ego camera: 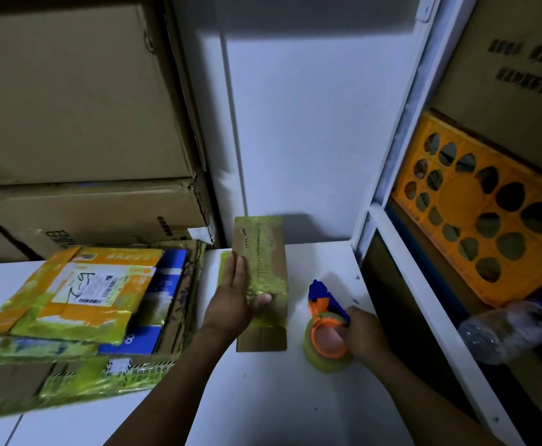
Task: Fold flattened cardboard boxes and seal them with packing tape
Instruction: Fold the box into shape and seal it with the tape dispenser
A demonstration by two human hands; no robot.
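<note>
Cardboard shows bare and brown only at the near end of the small box (263,252), where we see a flap seam. The rest of its top is covered by glossy yellow-green tape that runs lengthwise, wrinkled in places, and laps over the left edge. The box is long and narrow and lies on the white table (263,397) with its length pointing away from us, its far end near the white wall.

Our left hand (231,300) lies flat on the box's left edge, fingers straight and pointing away, thumb stretched across the taped top. Just to the right of the box, our right hand (361,329) curls its fingers round the orange-and-blue tape dispenser (322,317), which sits on the table with its roll of yellowish tape (324,362) towards us.

To the left, near the box, lies a stack of flattened boxes (86,300), also streaked with the same tape. An orange crate (488,220) sits on the shelf at right.
</note>
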